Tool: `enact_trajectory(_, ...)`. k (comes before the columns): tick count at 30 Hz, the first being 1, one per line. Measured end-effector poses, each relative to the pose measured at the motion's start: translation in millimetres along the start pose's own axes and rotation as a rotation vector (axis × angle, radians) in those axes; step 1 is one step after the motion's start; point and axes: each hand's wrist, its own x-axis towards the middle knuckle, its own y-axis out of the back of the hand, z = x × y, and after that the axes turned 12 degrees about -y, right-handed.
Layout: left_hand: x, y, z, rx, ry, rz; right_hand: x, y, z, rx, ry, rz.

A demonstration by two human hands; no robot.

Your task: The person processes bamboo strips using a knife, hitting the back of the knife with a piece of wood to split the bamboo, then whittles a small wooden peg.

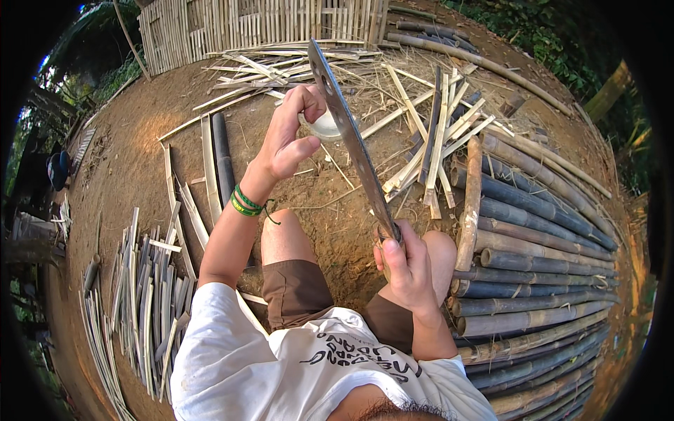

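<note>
My right hand (409, 270) is closed round the handle of a long machete (349, 133), low in front of my right knee. Its dark, worn blade rises away from me, tilted to the left, with several holes near the far end. My left hand (291, 133) curls its fingers on a pale, round-edged bamboo piece (324, 127), the thumb held apart below it. The blade passes just right of that piece and hides part of it. Whether the blade touches it, I cannot tell. Both hands are above the ground between my bent legs.
Dark bamboo poles (547, 259) lie stacked at the right, with a lighter pole (469, 203) across their ends. Split strips (442, 133) are strewn ahead, and more strips (144, 302) lie at the left. A slatted bamboo fence (260, 31) stands at the back.
</note>
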Motion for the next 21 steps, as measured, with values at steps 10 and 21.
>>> enact_trajectory(10,-1.5,-2.4,3.6,-0.018,0.049,0.06,1.2,-4.1,-2.1,-0.066,0.014,0.032)
enact_trajectory(21,-1.5,-6.0,-11.7,-0.078,-0.076,0.044,0.1,-5.9,-17.7,-0.425,0.179,0.2)
